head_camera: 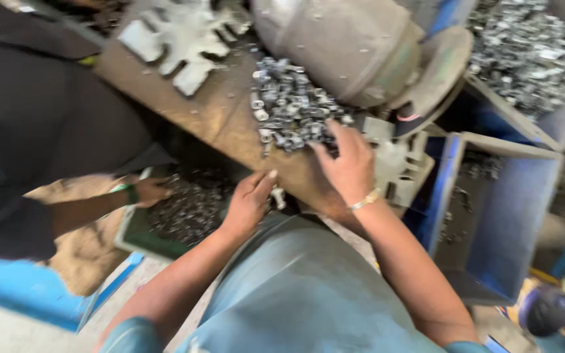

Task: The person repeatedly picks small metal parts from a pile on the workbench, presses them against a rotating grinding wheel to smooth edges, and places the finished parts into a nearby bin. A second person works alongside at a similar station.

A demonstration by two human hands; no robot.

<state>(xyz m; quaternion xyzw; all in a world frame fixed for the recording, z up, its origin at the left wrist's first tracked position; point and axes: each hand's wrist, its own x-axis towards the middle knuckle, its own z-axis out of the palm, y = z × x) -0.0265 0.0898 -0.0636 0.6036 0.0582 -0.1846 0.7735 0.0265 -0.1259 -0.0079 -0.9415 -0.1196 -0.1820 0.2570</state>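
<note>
Head view, blurred by motion. Right hand (348, 163) lies flat, fingers spread, on the near edge of a heap of small metal pieces (292, 108) piled on the brown workbench (214, 114). The palm-down spread suggests it is raking or corralling pieces toward the bench edge rather than picking one.

Left hand (250, 199) sits at 8 o'clock of the right, at the bench lip, fingers curled and pinching one small metal part (278, 196) at the tips. Its position below the edge looks suited to catching what slides off.

At 9 o'clock, another person's hand (148, 191), with a green wristband, rests in a green tray (140, 235) holding more of the same pieces.

Surroundings: a grey motor housing (354, 46) at 12 o'clock crowds the heap from behind; a flat toothed metal plate (178, 36) at 11 o'clock; a blue bin (505, 222) at 3 o'clock, partly filled; a second pile of pieces (524, 52) at 1 o'clock.
</note>
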